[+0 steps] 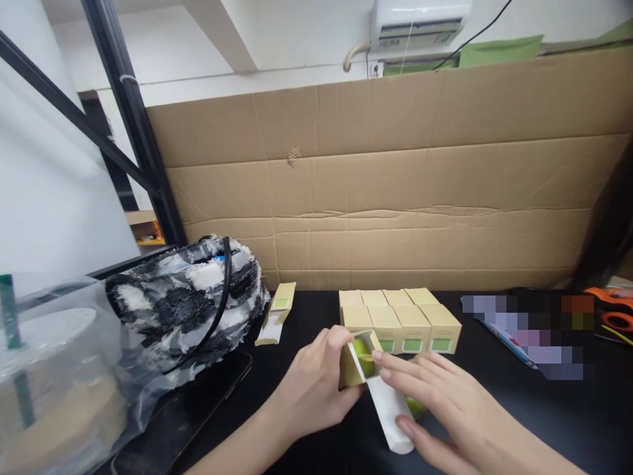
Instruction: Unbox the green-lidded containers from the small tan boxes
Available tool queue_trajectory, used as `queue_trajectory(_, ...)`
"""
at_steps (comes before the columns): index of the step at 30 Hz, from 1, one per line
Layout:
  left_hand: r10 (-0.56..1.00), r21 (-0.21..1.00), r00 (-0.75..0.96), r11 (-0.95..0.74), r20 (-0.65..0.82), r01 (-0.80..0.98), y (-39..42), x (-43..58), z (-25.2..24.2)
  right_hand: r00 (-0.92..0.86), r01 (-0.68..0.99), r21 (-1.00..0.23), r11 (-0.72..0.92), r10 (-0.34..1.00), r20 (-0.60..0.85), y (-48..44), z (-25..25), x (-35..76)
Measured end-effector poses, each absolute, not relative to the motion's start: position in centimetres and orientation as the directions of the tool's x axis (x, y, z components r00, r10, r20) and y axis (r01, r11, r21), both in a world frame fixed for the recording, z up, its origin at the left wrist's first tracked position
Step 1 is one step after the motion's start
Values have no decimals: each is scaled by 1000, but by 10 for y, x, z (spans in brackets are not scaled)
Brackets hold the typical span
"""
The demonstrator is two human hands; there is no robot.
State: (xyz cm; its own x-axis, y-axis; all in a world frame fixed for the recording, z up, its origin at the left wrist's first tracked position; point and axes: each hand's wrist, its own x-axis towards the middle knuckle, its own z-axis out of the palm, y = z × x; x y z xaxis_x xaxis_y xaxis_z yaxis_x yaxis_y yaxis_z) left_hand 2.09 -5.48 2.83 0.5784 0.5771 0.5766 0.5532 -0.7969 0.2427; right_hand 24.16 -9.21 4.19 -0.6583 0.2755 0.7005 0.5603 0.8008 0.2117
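My left hand (321, 379) is closed around a small pale-yellow cardboard box (352, 369), tilted with its open end facing me. A round green object (364, 359) sits inside the box; its kind I cannot make out. A long white flap (389, 412) hangs from the opening toward the lower right. My right hand (440, 402) has its fingers stretched out, fingertips at the box's opening and thumb against the flap, with nothing gripped. Partly hidden under that hand, another green object (416, 408) shows on the black table (316, 435).
Several closed yellow boxes (395, 320) stand in rows behind my hands. An opened flat box (277, 313) lies left of them. At left are a fluffy black-and-white bag (192, 303), a phone (188, 415) and a plastic-wrapped cup (54, 382). Orange-handled scissors (616, 320) lie far right.
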Motion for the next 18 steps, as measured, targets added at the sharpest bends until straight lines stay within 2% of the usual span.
queue_trajectory(3,574,205,573,-788,584,580,-55,24,31,-655,615,188,766,362,664,-88,39,245)
queue_trajectory(4,573,183,575,-783,584,595,-55,26,34,-621,656,147,741,418,663,-86,38,246)
queue_trajectory(6,567,110,587,-767,578,632,-51,29,43,-499,720,-54,692,571,652,-82,35,249)
queue_trajectory(8,554,-1,619,-745,557,668,-46,34,57,-346,691,-382,614,745,571,-77,33,251)
queue_trajectory(10,525,-155,685,-726,505,670,-42,43,72,-207,556,-683,474,874,439,-72,32,253)
queue_trajectory(12,460,-325,760,-709,459,626,-40,56,86,-92,389,-866,313,949,302,-68,33,255)
queue_trajectory(15,330,-497,840,-690,432,526,-40,78,104,32,178,-973,146,988,154,-64,33,258)
queue_trajectory(18,296,-528,861,-692,414,492,-42,97,113,30,-15,-994,107,994,106,-63,29,260)
